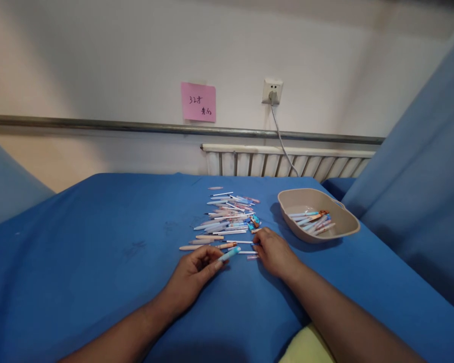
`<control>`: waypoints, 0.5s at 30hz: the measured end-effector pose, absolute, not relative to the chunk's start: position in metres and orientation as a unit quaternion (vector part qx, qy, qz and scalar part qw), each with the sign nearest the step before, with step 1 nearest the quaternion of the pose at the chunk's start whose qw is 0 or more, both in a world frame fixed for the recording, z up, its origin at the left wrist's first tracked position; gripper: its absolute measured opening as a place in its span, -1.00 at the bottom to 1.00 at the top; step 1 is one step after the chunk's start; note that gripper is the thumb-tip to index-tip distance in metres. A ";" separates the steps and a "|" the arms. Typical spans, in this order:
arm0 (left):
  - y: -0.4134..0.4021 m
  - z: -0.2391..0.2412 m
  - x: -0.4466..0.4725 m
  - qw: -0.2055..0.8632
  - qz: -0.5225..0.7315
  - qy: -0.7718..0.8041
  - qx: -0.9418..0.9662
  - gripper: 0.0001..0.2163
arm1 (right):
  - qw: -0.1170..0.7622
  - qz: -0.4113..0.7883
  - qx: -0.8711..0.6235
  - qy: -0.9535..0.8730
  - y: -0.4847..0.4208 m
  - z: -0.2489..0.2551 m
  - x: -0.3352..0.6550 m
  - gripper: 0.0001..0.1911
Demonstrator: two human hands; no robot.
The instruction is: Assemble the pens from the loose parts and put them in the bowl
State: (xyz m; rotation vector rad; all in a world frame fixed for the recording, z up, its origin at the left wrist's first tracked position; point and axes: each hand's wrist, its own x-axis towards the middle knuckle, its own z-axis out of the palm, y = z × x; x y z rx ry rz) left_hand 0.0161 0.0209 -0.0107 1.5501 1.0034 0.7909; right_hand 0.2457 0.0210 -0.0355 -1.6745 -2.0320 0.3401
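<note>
Between the two hands, on the blue cloth-covered table [98, 262], lies the near end of a loose heap of pastel plastic pen parts [229, 219]. His left hand [194, 275] is curled, fingers pinching a light-blue pen barrel [229, 253] that points toward the right hand [274, 252]. That hand rests knuckles-up, fingertips closed on a thin white refill [245, 242]. Beyond its far side, a beige oval plastic tray [348, 229] holds only a few finished pens [313, 220]; most of the heap looks still unsorted.
</note>
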 end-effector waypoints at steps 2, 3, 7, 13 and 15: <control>0.020 -0.010 0.016 0.527 0.326 0.426 0.659 -0.85 | 0.242 0.124 -0.620 -0.736 0.020 -0.034 0.245 -0.91; 0.020 -0.010 0.015 0.522 0.325 0.428 0.663 -0.85 | 0.248 0.128 -0.623 -0.731 0.019 -0.034 0.245 -0.90; 0.019 -0.009 0.015 0.491 0.321 0.439 0.680 -0.84 | 0.313 0.161 -0.611 -0.709 0.017 -0.032 0.245 -0.86; 0.019 -0.006 0.015 0.438 0.341 0.454 0.697 -0.87 | 0.489 0.359 -0.477 -0.636 0.008 -0.022 0.236 -0.82; 0.018 -0.006 0.014 0.423 0.339 0.452 0.708 -0.86 | 0.506 0.398 -0.455 -0.615 0.005 -0.019 0.233 -0.76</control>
